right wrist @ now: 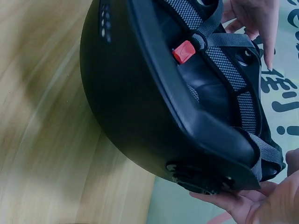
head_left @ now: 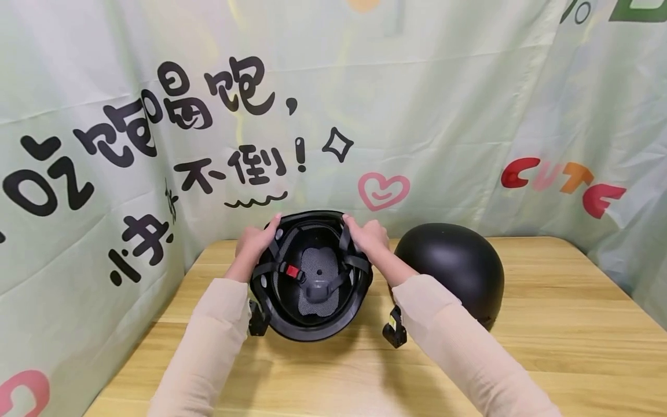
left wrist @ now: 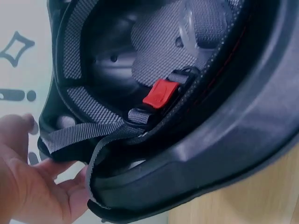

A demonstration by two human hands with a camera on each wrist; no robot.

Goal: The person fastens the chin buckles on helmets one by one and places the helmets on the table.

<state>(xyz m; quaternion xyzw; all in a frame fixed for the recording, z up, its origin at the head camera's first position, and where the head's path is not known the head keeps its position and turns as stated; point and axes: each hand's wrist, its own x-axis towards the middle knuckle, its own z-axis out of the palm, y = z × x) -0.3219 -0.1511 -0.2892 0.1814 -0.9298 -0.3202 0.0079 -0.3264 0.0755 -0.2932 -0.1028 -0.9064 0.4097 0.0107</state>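
A black helmet (head_left: 312,332) is held up over the table with its padded inside turned toward me. My left hand (head_left: 253,240) grips its left edge, thumb along the rim. On the opposite edge, my right hand (head_left: 371,236) holds it the same way, and in the right wrist view its fingers reach under the shell beside a dark round fitting (right wrist: 194,177). Grey straps (left wrist: 84,135) cross the opening, joined by a red buckle (left wrist: 161,93). Grey mesh padding (head_left: 319,260) lines the inside.
A second black helmet (head_left: 450,266) stands dome up on the wooden table (head_left: 563,324), just right of my right forearm. Behind the table hangs a pale printed cloth (head_left: 443,116). Small black devices (head_left: 394,327) are worn at both wrists.
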